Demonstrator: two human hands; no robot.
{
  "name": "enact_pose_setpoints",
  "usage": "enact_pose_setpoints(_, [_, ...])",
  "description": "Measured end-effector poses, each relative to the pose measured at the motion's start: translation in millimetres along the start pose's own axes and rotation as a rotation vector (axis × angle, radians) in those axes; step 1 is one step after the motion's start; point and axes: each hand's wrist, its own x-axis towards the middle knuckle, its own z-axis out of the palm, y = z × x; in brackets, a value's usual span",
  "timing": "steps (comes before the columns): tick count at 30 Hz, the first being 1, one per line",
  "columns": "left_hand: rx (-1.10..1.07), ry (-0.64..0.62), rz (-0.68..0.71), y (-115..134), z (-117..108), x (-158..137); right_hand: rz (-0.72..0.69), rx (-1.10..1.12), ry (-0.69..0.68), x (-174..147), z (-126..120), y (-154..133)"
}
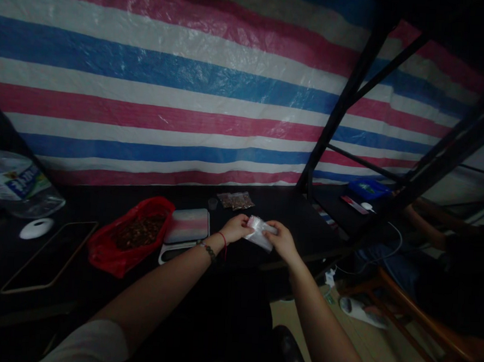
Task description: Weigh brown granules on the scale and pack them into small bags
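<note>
A stack of clear zip bags (pixel 258 232) with a reddish edge is held above the front of the black table. My left hand (pixel 236 228) pinches the bags at their left end, by the reddish edge. On the other side my right hand (pixel 281 239) grips them between thumb and fingers. To the left lies a small kitchen scale (pixel 187 226) with a pale, reflective plate. Beside it sits a red plastic bag (pixel 102 247) opened over a heap of small brown pieces (pixel 140 232). Behind my hands lie filled clear packets (pixel 241 201) and a small clear cup (pixel 212 203).
A tablet or large phone (pixel 51 257), a white rounded object (pixel 36 228) and a large plastic bottle (pixel 18 181) stand at the left. Striped sheeting hangs behind the table. A black metal frame (pixel 338 116) rises at the right, beyond which another person sits near a wooden chair (pixel 422 317).
</note>
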Motion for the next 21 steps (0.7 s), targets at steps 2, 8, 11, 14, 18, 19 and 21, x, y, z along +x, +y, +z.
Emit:
enact_pose_setpoints(2, [0.032, 0.032, -0.029, 0.2, -5.7, -1.9, 0.081, -0.147, -0.028, 3.3, -1.2, 5.4])
enact_pose_setpoints(8, [0.118, 0.075, 0.131, 11.7, -45.7, -33.4, 0.082, -0.654, 0.077, 18.6, 0.7, -2.8])
enact_pose_setpoints(11, [0.280, 0.133, 0.190, 15.1, -85.3, -67.3, 0.011, -0.666, -0.006, 41.0, 11.8, -25.2])
enact_pose_setpoints(14, [0.488, 0.203, 0.170, 10.6, -129.5, -106.5, -0.037, -0.697, -0.148, 75.0, 34.0, -49.4])
enact_pose_setpoints(18, [0.717, 0.283, 0.121, -9.5, -182.9, -154.2, 0.064, -0.728, -0.183, 117.5, 69.8, -69.0])
enact_pose_setpoints(19, [0.750, 0.294, 0.094, -16.5, -193.9, -164.1, 0.087, -0.717, -0.175, 124.6, 77.4, -71.2])
enact_pose_setpoints(21, [0.792, 0.315, 0.025, -31.4, -211.4, -180.4, 0.096, -0.683, -0.156, 133.7, 88.8, -73.6])
